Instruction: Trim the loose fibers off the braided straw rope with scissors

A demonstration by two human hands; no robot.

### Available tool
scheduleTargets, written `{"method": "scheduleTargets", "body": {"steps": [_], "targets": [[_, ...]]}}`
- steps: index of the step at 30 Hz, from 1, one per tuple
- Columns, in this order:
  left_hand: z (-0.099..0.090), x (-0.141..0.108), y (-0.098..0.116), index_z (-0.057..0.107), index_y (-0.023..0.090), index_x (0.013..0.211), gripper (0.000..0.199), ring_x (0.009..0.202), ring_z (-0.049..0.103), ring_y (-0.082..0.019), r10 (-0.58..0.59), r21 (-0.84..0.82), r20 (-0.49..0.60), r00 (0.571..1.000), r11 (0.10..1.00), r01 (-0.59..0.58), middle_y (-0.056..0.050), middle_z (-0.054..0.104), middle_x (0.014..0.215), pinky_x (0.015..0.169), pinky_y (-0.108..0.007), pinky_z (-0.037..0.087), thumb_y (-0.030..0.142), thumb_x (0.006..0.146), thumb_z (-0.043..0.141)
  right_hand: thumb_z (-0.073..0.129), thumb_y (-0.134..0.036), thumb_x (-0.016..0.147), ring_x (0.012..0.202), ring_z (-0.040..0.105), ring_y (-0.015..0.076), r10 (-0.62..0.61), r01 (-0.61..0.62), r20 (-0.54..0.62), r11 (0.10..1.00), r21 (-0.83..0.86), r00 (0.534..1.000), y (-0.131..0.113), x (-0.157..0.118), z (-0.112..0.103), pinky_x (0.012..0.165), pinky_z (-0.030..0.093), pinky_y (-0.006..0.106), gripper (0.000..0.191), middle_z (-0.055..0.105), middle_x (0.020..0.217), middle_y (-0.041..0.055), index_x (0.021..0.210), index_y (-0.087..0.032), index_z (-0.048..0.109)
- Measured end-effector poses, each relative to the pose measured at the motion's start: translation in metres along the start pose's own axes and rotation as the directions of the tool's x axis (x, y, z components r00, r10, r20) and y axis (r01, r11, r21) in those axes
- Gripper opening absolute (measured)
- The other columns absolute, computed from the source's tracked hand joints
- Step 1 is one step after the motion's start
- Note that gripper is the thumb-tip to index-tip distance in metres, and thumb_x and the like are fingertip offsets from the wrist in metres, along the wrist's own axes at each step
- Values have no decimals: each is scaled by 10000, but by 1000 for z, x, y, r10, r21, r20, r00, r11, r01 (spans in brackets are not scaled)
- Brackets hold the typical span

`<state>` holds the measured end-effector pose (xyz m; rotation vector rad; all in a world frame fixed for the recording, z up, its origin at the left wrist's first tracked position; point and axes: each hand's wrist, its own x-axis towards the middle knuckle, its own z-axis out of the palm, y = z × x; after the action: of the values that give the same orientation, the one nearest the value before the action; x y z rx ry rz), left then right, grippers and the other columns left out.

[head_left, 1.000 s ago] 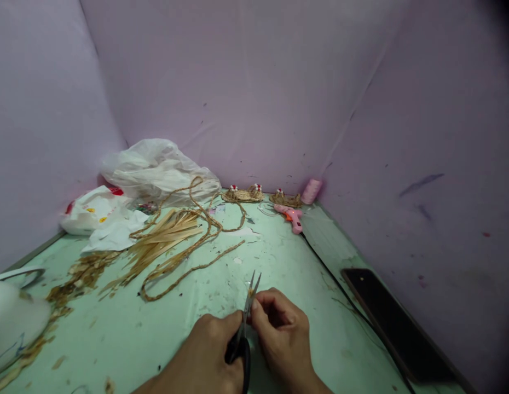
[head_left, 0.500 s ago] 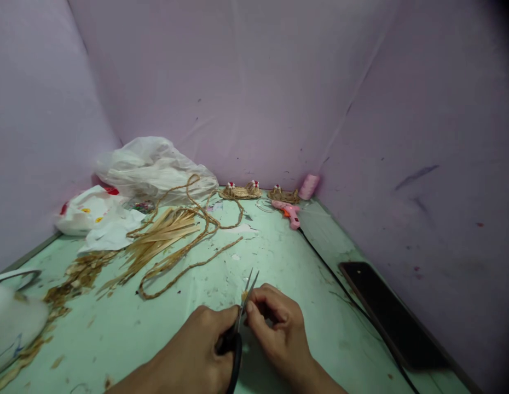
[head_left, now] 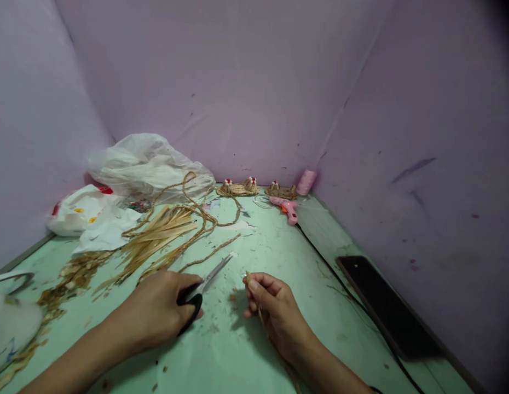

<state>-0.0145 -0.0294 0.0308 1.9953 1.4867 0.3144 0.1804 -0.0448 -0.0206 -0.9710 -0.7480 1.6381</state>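
My left hand (head_left: 166, 306) grips black-handled scissors (head_left: 209, 279), their blades together and pointing up to the right over the table. Opposite it, my right hand (head_left: 277, 309) pinches a thin straw-coloured braided cord (head_left: 260, 317) between thumb and fingers. The cord's short end pokes out above the fingertips, and its length trails down past the palm toward the bottom edge. A small tan scrap (head_left: 232, 295) lies on the table between the hands. Behind the left hand a long braided cord (head_left: 213, 250) loops over flat dried straw strips (head_left: 160, 230).
At the back stand woven pieces with small red-and-white tops (head_left: 238, 189), a pink thread spool (head_left: 307, 182) and a pink glue gun (head_left: 285, 208) with a black cable. A phone (head_left: 388, 306) lies right. Plastic bags (head_left: 148, 164) and brown scraps (head_left: 74, 273) are left; walls enclose the table.
My left hand has drawn the scissors away to the left, and their blades have closed. The cord in my right hand now shows, and a tan scrap is visible on the table.
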Motion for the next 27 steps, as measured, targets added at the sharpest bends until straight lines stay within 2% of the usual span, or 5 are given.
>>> {"method": "scheduleTargets", "body": {"steps": [6,11,16,22,27], "targets": [[1,-5,-12,601,189,750,127,720,540,-184,21,297,-47,999,955,-6,-49,601,751,635,-260,355,172,682,496,707,-321,614,417,385,41,34,-34,7,999,11,999,-1,-2,1,408,428,180,239,463,525,-51,648,-122,580],[13,-7,6,616,172,964,243,788,529,-152,200,-8,-195,960,979,-206,-51,598,859,724,-266,394,224,776,470,680,-313,647,402,345,35,112,-105,121,992,-66,986,2,-8,6,370,410,161,220,437,503,-57,643,-117,580],[32,-7,22,673,177,848,169,708,537,-117,220,-357,-62,974,906,-227,-4,610,731,673,-232,405,190,723,559,667,-346,652,350,316,33,208,-172,233,972,-162,950,7,-15,9,296,331,135,243,417,442,-68,630,-125,568],[36,-3,14,666,137,667,143,617,537,-108,156,-435,-90,984,882,-180,-15,615,642,612,-225,402,180,722,542,649,-376,668,320,284,12,273,-228,188,946,-229,943,4,-16,7,272,187,126,261,460,473,-58,639,-127,577],[43,-3,12,622,133,641,187,641,534,-116,269,-304,-193,944,898,-318,-24,599,637,639,-239,397,144,754,473,684,-399,616,325,290,4,280,-235,127,928,-288,952,1,-15,7,296,177,132,296,488,458,-49,619,-117,594]]}}
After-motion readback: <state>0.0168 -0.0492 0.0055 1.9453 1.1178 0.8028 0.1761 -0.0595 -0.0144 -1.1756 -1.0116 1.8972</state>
